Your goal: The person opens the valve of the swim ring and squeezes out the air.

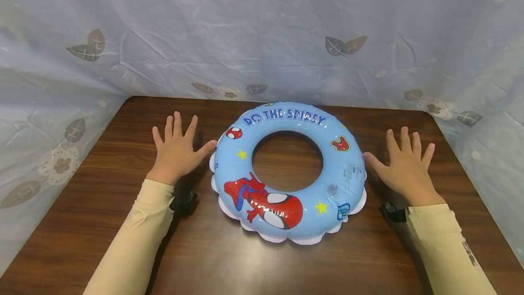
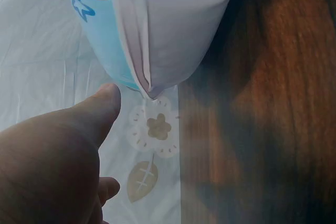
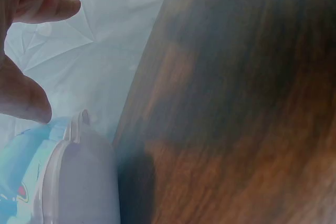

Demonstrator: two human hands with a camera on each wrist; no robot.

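An inflated swim ring point(image 1: 340, 172), light blue with a red cartoon figure, yellow stars and a scalloped white edge, lies on a brown wooden table point(image 1: 94, 185). To its left, my left hand point(image 1: 175, 154) has its fingers spread, the thumb tip at the ring's edge. On the opposite side my right hand point(image 1: 405, 170) is likewise spread, with its thumb at the ring's right edge. In the left wrist view the thumb point(image 2: 100, 108) is close beside the ring's seam point(image 2: 142, 51). The right wrist view has the thumb point(image 3: 26, 95) at the ring's blue top point(image 3: 26, 150); firm contact cannot be told.
A pale curtain point(image 1: 254, 26) with leaf and flower prints hangs behind the table and along both sides. The table's far edge runs just beyond the ring. Each wrist wears a dark strap, below a cream sleeve point(image 1: 135, 236).
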